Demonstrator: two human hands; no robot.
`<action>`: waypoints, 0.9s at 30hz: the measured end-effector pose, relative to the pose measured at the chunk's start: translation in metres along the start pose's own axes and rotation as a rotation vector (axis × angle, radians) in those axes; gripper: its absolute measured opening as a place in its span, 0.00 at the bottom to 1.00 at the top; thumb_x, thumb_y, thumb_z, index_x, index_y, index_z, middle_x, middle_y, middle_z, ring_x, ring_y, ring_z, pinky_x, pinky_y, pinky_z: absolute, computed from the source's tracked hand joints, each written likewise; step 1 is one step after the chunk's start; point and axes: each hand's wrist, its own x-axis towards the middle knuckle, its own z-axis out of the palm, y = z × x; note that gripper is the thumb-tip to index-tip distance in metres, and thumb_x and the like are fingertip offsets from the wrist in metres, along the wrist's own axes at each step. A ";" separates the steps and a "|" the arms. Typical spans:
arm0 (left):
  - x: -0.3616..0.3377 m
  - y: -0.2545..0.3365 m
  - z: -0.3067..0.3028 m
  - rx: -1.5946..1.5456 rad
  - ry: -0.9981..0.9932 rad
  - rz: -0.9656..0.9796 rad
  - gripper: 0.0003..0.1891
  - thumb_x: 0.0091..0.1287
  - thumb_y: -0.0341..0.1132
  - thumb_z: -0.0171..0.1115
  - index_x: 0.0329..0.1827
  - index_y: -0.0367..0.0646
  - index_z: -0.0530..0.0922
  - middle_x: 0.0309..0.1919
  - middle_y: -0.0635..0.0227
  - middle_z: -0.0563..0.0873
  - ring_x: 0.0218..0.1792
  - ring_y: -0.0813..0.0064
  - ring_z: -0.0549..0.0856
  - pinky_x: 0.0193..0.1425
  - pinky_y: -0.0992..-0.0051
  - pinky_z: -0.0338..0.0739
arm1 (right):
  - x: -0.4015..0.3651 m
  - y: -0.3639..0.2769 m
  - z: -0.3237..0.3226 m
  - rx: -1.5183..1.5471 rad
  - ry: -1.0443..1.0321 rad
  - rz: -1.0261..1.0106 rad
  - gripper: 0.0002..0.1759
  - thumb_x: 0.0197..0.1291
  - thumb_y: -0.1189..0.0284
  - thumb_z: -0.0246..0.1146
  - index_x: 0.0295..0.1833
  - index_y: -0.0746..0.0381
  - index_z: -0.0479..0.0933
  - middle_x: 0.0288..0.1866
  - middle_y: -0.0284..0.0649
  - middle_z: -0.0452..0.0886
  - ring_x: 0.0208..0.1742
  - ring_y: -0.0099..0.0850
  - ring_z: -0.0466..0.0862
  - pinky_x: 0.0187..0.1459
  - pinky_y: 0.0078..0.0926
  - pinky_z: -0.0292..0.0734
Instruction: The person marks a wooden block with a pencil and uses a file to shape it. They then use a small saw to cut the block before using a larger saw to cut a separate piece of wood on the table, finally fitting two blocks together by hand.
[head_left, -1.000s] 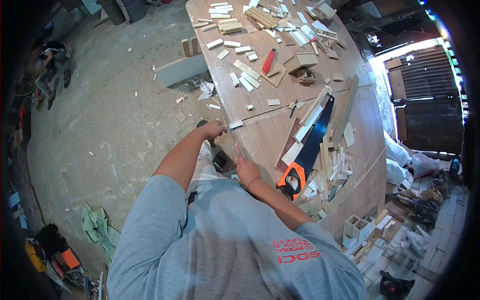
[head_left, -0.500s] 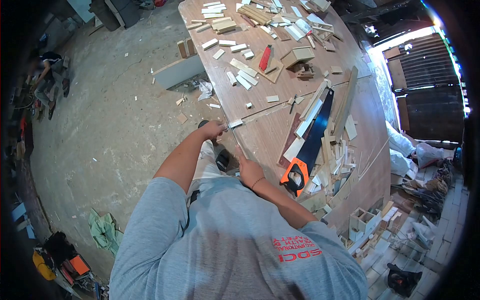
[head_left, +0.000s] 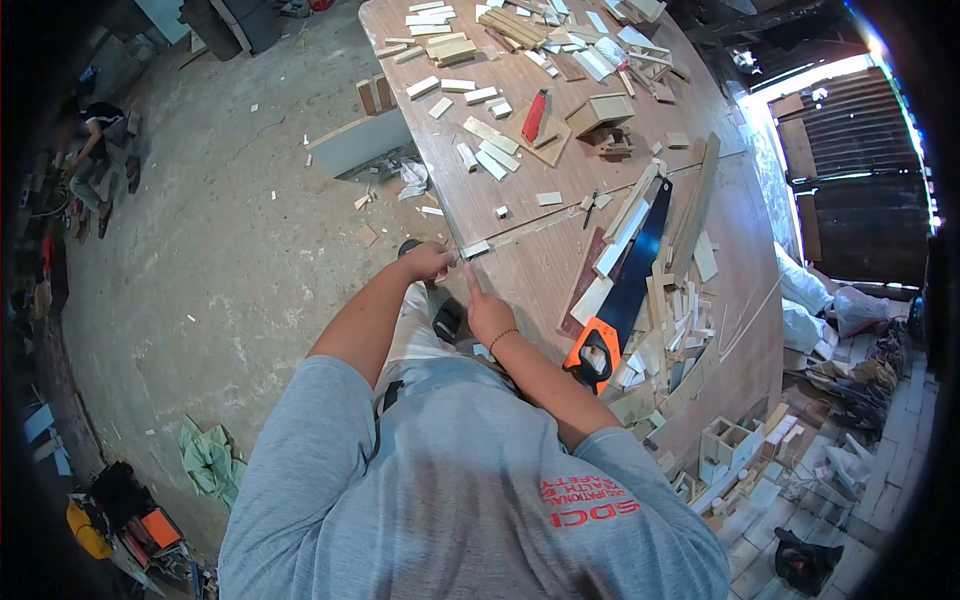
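My left hand (head_left: 430,261) is closed at the table's left edge, its fingertips next to a small wood piece (head_left: 474,249) that lies on the table (head_left: 520,275). What it grips, if anything, is too small to make out. Just right of it, my right hand (head_left: 484,305) points its index finger toward the same piece, with the other fingers curled. Whether it holds anything is hidden. A handsaw (head_left: 632,270) with an orange and black handle rests on the table to the right, beside thin wood strips (head_left: 622,238).
Many wood offcuts (head_left: 497,150), a red tool (head_left: 534,115) and a small wooden box (head_left: 600,112) lie on the table's far part. A grey board (head_left: 360,143) stands on the floor at left. A person (head_left: 92,160) sits at far left.
My right hand has moved up and slightly left, so its index finger is now near the small wood piece. My left hand has shifted only slightly.
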 end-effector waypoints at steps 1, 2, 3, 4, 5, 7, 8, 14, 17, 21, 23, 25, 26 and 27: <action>-0.001 0.000 0.001 -0.002 -0.001 0.001 0.24 0.65 0.52 0.56 0.38 0.35 0.83 0.25 0.63 0.84 0.23 0.73 0.80 0.29 0.71 0.75 | -0.010 0.005 0.004 0.018 -0.006 0.006 0.38 0.66 0.69 0.50 0.78 0.50 0.42 0.29 0.55 0.81 0.29 0.53 0.82 0.32 0.52 0.76; -0.001 0.001 0.000 -0.006 -0.007 -0.016 0.24 0.65 0.52 0.56 0.38 0.35 0.83 0.26 0.63 0.85 0.24 0.73 0.80 0.30 0.71 0.75 | -0.019 0.009 0.008 0.036 -0.009 0.011 0.38 0.66 0.69 0.50 0.78 0.50 0.41 0.29 0.56 0.81 0.29 0.53 0.82 0.32 0.52 0.75; -0.002 0.003 -0.001 -0.009 -0.011 -0.033 0.24 0.65 0.52 0.55 0.38 0.35 0.84 0.26 0.63 0.85 0.25 0.73 0.80 0.32 0.70 0.75 | -0.031 0.012 0.009 0.032 -0.007 0.010 0.38 0.66 0.69 0.50 0.78 0.50 0.41 0.29 0.56 0.81 0.29 0.53 0.82 0.32 0.52 0.75; -0.002 0.004 -0.001 -0.011 -0.009 -0.030 0.24 0.65 0.52 0.55 0.38 0.35 0.84 0.26 0.63 0.85 0.25 0.73 0.80 0.32 0.70 0.75 | -0.044 0.015 0.009 0.033 -0.029 0.010 0.38 0.66 0.69 0.50 0.78 0.51 0.41 0.28 0.56 0.81 0.28 0.54 0.82 0.32 0.52 0.75; -0.004 0.005 -0.001 -0.015 -0.013 -0.047 0.24 0.65 0.52 0.55 0.38 0.36 0.84 0.26 0.63 0.85 0.26 0.72 0.80 0.33 0.70 0.76 | -0.050 0.017 0.009 0.034 -0.053 0.010 0.39 0.66 0.68 0.51 0.78 0.51 0.41 0.28 0.56 0.81 0.28 0.54 0.81 0.31 0.53 0.75; -0.008 0.009 -0.002 -0.014 -0.016 -0.065 0.24 0.65 0.52 0.55 0.38 0.36 0.84 0.26 0.63 0.85 0.26 0.72 0.81 0.34 0.70 0.76 | -0.049 0.014 0.004 0.024 -0.055 0.019 0.39 0.66 0.68 0.51 0.78 0.51 0.41 0.28 0.55 0.81 0.28 0.54 0.81 0.31 0.52 0.75; -0.009 0.012 -0.002 -0.006 -0.017 -0.048 0.24 0.65 0.52 0.55 0.38 0.36 0.84 0.26 0.63 0.85 0.26 0.72 0.81 0.34 0.70 0.76 | -0.047 0.011 0.003 0.016 -0.057 0.029 0.39 0.66 0.68 0.51 0.78 0.51 0.40 0.28 0.55 0.81 0.28 0.54 0.81 0.31 0.52 0.75; -0.003 0.004 0.000 0.039 -0.009 -0.014 0.24 0.65 0.52 0.54 0.39 0.36 0.84 0.27 0.62 0.85 0.28 0.70 0.81 0.35 0.70 0.75 | 0.009 -0.001 0.004 -0.041 0.043 -0.015 0.40 0.65 0.69 0.51 0.78 0.50 0.40 0.27 0.54 0.81 0.27 0.53 0.81 0.30 0.52 0.75; -0.007 0.009 -0.001 0.048 -0.002 -0.007 0.24 0.65 0.52 0.54 0.40 0.36 0.84 0.27 0.62 0.84 0.29 0.70 0.81 0.35 0.70 0.75 | 0.010 -0.001 -0.001 -0.048 0.045 -0.035 0.40 0.65 0.70 0.51 0.78 0.49 0.40 0.26 0.54 0.81 0.27 0.53 0.82 0.30 0.52 0.75; -0.005 0.007 0.000 0.046 0.002 -0.029 0.25 0.65 0.53 0.55 0.41 0.36 0.84 0.28 0.61 0.84 0.29 0.69 0.81 0.36 0.69 0.75 | -0.030 0.009 0.008 -0.039 0.028 -0.003 0.41 0.64 0.71 0.51 0.78 0.49 0.40 0.26 0.54 0.81 0.26 0.52 0.82 0.30 0.51 0.75; -0.002 0.004 0.002 0.057 0.011 -0.006 0.25 0.66 0.53 0.54 0.41 0.36 0.84 0.29 0.60 0.84 0.29 0.69 0.81 0.37 0.68 0.75 | -0.056 0.012 0.007 -0.009 -0.054 0.047 0.41 0.64 0.71 0.51 0.78 0.49 0.40 0.26 0.54 0.81 0.26 0.52 0.82 0.30 0.51 0.75; -0.003 0.002 0.003 0.068 0.019 0.010 0.25 0.66 0.53 0.54 0.40 0.36 0.84 0.29 0.60 0.84 0.29 0.68 0.81 0.37 0.68 0.75 | -0.062 0.015 0.009 0.011 -0.040 0.030 0.41 0.64 0.71 0.52 0.78 0.49 0.40 0.26 0.54 0.81 0.26 0.52 0.82 0.30 0.51 0.76; -0.002 0.001 0.003 0.066 0.021 0.018 0.25 0.66 0.53 0.54 0.40 0.36 0.84 0.29 0.59 0.84 0.30 0.68 0.82 0.38 0.67 0.75 | -0.064 0.015 0.012 0.032 -0.023 0.016 0.41 0.63 0.71 0.52 0.78 0.49 0.41 0.25 0.54 0.81 0.26 0.52 0.82 0.30 0.51 0.76; -0.002 0.001 0.004 0.066 0.022 0.028 0.25 0.67 0.52 0.54 0.40 0.36 0.84 0.29 0.59 0.84 0.30 0.67 0.82 0.38 0.67 0.75 | -0.060 0.014 0.014 0.036 -0.021 0.020 0.41 0.63 0.71 0.52 0.78 0.49 0.41 0.25 0.54 0.81 0.26 0.52 0.82 0.30 0.51 0.76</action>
